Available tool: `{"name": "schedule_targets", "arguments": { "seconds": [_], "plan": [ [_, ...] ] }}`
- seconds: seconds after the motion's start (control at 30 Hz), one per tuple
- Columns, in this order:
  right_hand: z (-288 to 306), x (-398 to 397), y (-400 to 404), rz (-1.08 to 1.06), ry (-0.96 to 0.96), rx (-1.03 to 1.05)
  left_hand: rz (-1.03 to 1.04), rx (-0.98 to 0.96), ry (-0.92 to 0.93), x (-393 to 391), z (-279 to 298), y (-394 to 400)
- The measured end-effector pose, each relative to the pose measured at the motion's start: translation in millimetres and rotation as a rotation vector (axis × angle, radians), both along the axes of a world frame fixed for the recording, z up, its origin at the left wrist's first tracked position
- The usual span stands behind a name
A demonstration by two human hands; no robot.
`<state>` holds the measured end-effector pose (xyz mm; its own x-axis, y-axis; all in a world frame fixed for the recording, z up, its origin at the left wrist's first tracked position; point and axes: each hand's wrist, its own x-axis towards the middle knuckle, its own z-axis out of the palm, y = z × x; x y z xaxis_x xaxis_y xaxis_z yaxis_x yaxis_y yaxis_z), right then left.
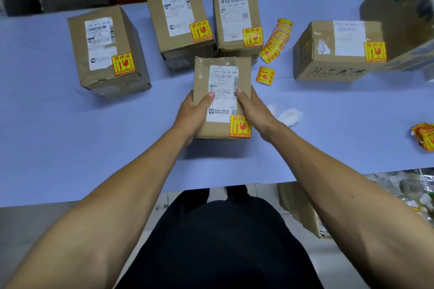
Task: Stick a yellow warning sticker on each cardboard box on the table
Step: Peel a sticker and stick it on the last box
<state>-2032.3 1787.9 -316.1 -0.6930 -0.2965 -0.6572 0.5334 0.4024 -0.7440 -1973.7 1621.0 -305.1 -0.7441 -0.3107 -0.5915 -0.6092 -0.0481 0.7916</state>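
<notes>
A small cardboard box (220, 63) stands mid-table, held on both sides: my left hand (193, 112) grips its left edge, my right hand (252, 110) its right. A yellow warning sticker (239, 126) sits on its lower right corner. Other boxes at the left (105, 77), back middle (178, 40), back centre (234, 37) and right (326, 54) each carry a yellow sticker. A fanned strip of loose stickers (277, 37) and one single sticker (265, 76) lie right of the held box.
A large box (406, 7) looms at the far right. White backing scraps (287, 115) lie near my right hand; crumpled sticker waste (424, 136) sits at the right edge. The table (70, 136) has a blue cover.
</notes>
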Motion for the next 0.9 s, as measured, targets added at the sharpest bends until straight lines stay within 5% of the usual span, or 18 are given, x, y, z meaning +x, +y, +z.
{"name": "schedule_targets", "arguments": {
  "seconds": [0.57, 0.9],
  "plan": [
    [20.1, 115.9, -177.9, 0.460, 0.041, -0.100, 0.424, -0.093, -0.009, 181.7, 22.4, -141.5],
    [26.0, 129.9, -316.4, 0.567, 0.046, -0.095, 0.580, -0.093, 0.006, 213.0, 30.6, -257.5]
  ]
}}
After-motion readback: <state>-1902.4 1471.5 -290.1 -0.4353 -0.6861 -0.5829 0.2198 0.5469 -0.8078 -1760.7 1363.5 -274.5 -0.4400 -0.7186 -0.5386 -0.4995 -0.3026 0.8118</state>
